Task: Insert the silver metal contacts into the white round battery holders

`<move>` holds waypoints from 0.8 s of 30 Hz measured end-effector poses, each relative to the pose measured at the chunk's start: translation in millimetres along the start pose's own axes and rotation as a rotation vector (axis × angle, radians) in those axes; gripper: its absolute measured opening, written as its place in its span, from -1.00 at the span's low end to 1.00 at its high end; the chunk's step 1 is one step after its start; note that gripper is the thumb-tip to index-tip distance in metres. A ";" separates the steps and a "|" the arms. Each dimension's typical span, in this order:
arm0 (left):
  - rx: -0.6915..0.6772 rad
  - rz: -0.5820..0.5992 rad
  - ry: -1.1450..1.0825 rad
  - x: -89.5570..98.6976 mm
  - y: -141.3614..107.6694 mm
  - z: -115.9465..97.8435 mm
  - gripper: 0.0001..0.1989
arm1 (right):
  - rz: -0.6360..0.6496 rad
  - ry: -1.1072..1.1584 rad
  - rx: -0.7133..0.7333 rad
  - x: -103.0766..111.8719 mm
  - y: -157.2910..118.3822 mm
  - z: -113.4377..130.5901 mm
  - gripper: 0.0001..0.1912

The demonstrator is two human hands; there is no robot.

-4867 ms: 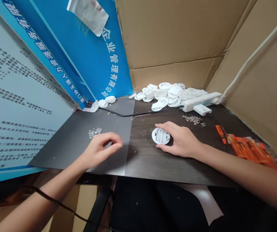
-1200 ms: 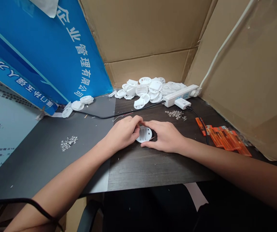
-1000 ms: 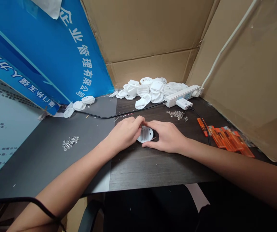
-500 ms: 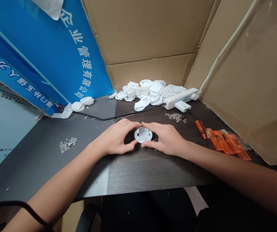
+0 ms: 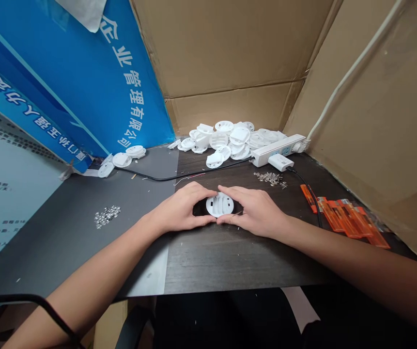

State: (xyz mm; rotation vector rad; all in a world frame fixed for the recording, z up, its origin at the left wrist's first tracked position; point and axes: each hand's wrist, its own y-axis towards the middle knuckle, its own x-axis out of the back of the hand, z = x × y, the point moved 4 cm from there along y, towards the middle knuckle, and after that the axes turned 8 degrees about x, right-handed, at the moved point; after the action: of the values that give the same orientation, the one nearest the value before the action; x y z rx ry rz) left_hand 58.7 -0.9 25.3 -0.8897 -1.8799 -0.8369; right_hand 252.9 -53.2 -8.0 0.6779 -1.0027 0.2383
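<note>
Head view: both forearms come in low from the near edge of the dark table (image 5: 230, 257) and converge on a white round plastic part (image 5: 220, 204) lying flat on it, ribbed inner face up.

Left hand (image 5: 179, 213): palm down, wrist on the table, index finger arched over the far side of the part, thumb hooked under its near side. Fingers curl round the part's left rim, closed on it.

Right hand (image 5: 257, 212): mirror pose, index along the far-right rim, thumb meeting the left thumb at the near edge. Also clamped on the part.

Relative to the part:
- pile of same white parts (image 5: 230, 140) well behind it, by the cardboard wall
- white power strip (image 5: 279, 149) behind-right, small screws (image 5: 271, 178) just in front of the strip
- orange packets (image 5: 346, 220) right
- second screw heap (image 5: 106, 215) well left on the grey mat (image 5: 84, 232)
- black cable (image 5: 164, 175) runs behind the part
</note>
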 end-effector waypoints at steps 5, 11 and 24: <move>-0.088 -0.089 0.022 -5.5 0.0 -0.8 -0.52 | -0.026 -0.017 0.064 -2.5 -0.9 0.7 -0.21; -0.106 -0.100 0.057 -6.6 -1.0 2.4 -0.53 | -0.026 -0.008 0.065 -4.0 0.1 0.1 -0.22; -0.234 -0.330 0.126 -2.7 1.1 -9.0 -0.56 | -0.214 0.191 0.142 6.1 -1.0 1.3 -0.33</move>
State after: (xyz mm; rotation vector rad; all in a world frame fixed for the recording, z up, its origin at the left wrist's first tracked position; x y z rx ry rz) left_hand 64.4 -8.4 26.7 -0.6534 -1.8695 -1.3041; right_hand 255.7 -55.5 -2.8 0.8686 -0.7294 0.1840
